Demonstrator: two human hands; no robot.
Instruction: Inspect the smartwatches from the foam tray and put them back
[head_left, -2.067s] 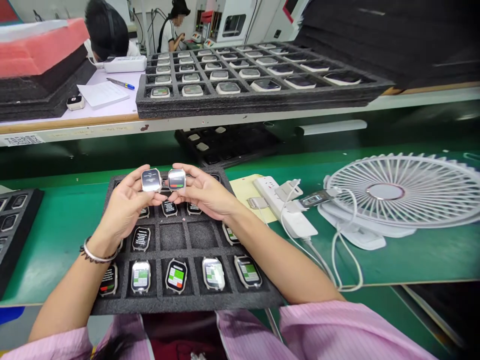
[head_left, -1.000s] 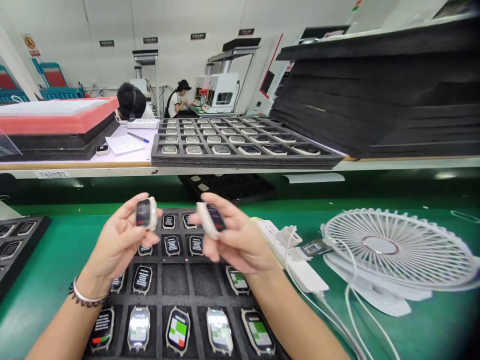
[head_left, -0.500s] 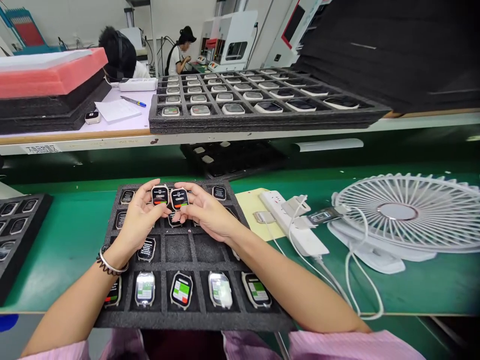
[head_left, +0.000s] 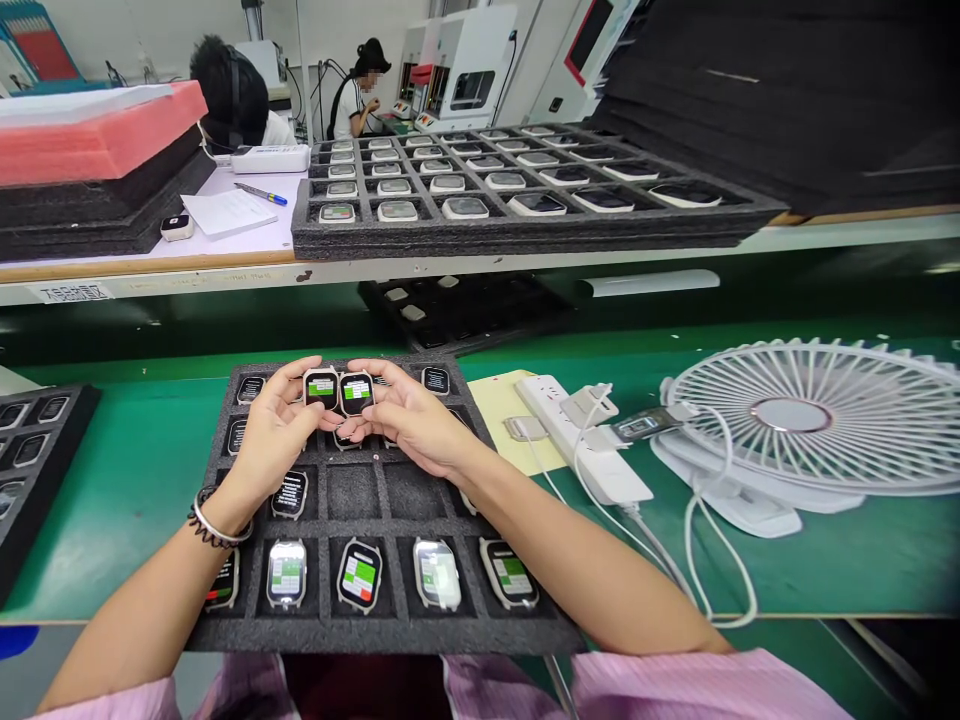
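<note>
My left hand (head_left: 283, 415) is closed on a square smartwatch (head_left: 322, 388) by its edges, thumb at the lower side. A second smartwatch (head_left: 356, 393) is gripped in my right hand (head_left: 405, 415), side by side with the first. Both lit screens face me and show green and white blocks on black. Beneath my hands lies a black foam tray (head_left: 352, 637) with watches in many of its compartments. Two compartments in the tray's middle hold nothing. In the front row a watch (head_left: 360, 575) shows green, white and red. My wrists and forearms cover parts of the tray.
Right of the tray lie a white power strip (head_left: 581, 440) with cables and a white fan (head_left: 795, 415). Another foam tray (head_left: 45, 500) sits at left. On the shelf ahead are a large watch tray (head_left: 450, 240), a pen (head_left: 262, 194) and papers. Two people sit beyond.
Both held watches' screens have switched from dark with text and a red-green strip to green and white blocks. My hands keep nearly the same pose; the view has shifted slightly.
</note>
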